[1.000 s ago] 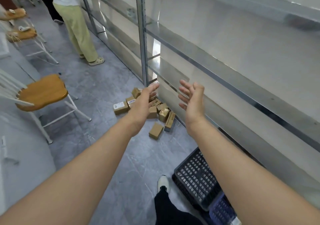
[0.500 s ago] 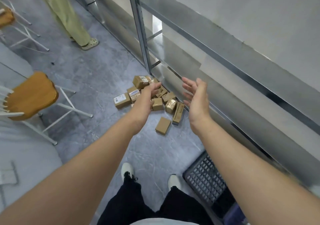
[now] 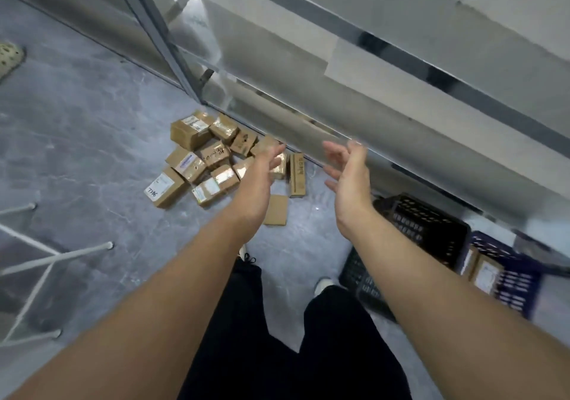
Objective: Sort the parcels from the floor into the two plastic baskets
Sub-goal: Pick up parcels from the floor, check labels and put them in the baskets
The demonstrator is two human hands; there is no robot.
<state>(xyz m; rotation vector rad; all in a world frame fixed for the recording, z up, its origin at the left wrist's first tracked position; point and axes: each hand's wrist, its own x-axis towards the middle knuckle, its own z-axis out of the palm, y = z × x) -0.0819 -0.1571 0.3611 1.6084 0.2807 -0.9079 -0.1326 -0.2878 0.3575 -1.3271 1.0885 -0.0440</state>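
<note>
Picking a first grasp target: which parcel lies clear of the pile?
The plain flat parcel nearest the person. It lies alone on the floor with no label showing; the others crowd together in the pile beyond it.

A grey marbled floor (image 3: pixel 77 128) fills the left of the frame. A metal shelving rack (image 3: pixel 385 60) crosses the upper right, its upright post (image 3: pixel 160 35) at top centre. White chair legs (image 3: pixel 55 257) stand at the left edge. A beige perforated clog (image 3: pixel 10 58) lies upper left.
</note>
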